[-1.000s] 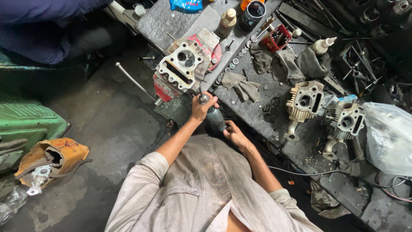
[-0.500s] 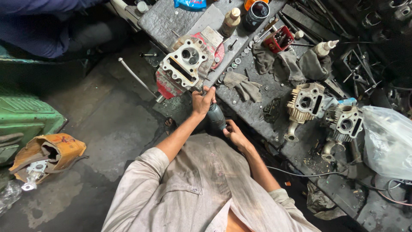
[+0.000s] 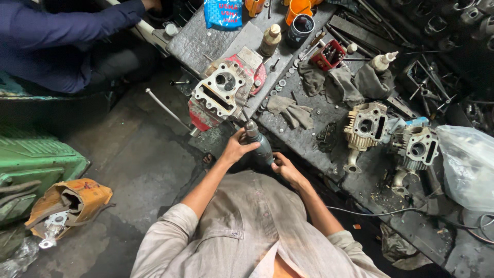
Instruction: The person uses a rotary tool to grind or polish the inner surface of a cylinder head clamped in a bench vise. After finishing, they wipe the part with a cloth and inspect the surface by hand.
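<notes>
Workbench of dark, oil-stained metal (image 3: 329, 123) runs across my view, strewn with grey rags and washers. Clamped at its near edge in a red vise (image 3: 203, 116) sits the pale aluminium cylinder head (image 3: 221, 92), gasket face up. I have a grey-green handheld power drill (image 3: 260, 144) pointed at it, tip just beside its lower corner. My left hand (image 3: 237, 148) is closed around the drill's front barrel; my right hand (image 3: 284, 169) is wrapped on the rear grip. I judge the step is lining the tool up on the head; next calls for a steady, square feed.
</notes>
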